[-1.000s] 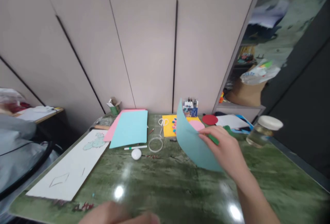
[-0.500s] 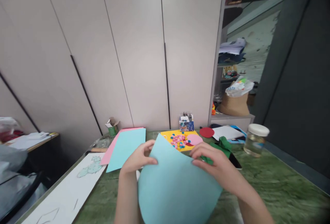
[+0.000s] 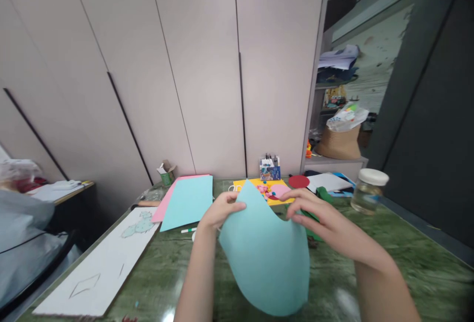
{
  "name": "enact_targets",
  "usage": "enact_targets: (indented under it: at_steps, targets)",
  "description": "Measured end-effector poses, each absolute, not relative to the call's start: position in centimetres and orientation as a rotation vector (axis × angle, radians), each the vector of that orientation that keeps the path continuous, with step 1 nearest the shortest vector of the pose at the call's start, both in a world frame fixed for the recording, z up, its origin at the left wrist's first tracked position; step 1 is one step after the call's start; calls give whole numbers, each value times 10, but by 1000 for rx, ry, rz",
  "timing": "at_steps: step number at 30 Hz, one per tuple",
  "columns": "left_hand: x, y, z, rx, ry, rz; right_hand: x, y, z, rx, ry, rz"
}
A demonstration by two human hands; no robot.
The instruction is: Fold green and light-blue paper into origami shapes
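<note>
Both hands hold a light blue paper sheet [image 3: 266, 258] up over the green marbled table [image 3: 400, 272]. My left hand [image 3: 222, 211] pinches its upper left edge. My right hand [image 3: 318, 221] grips the upper right edge, and the sheet sags in a curve between them. A green piece [image 3: 321, 196] lies just behind my right hand; whether the fingers also touch it is unclear.
Blue and pink sheets [image 3: 187, 201] lie at the back left beside a long white drawing paper [image 3: 99, 267]. Behind the hands are a yellow sheet with coloured bits [image 3: 264, 191], a pen holder [image 3: 269, 168], a red disc [image 3: 298, 181] and a lidded glass jar [image 3: 368, 191].
My right hand brought the blue sheet from the right to the middle. My left hand rose from the near table edge and took hold of the sheet's left edge; the sheet now bends between both hands.
</note>
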State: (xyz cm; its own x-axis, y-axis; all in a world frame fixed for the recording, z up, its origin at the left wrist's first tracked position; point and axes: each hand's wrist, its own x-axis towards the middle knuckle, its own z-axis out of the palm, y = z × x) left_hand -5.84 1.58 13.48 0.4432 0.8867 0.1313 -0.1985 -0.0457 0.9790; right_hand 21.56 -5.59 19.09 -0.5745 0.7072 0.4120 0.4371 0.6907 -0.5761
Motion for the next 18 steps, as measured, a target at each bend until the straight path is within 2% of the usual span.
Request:
enact_targets:
  at_steps: [5,9,13,16,18]
  targets:
    - [-16,23,116,1274,430,892,206,-54,185,-734,-2110,551]
    - [7,24,100,1105,340,828,194,-39,174,-537,-1914,730]
    - [14,20,85,995,356,939,179,-26,162,-411,-1735,907]
    - [3,19,70,879,390,1094,189,-7,155,-495,-1729,889]
    - [-10,22,58,785,430,1191,213,16,146,-731,-1769,754]
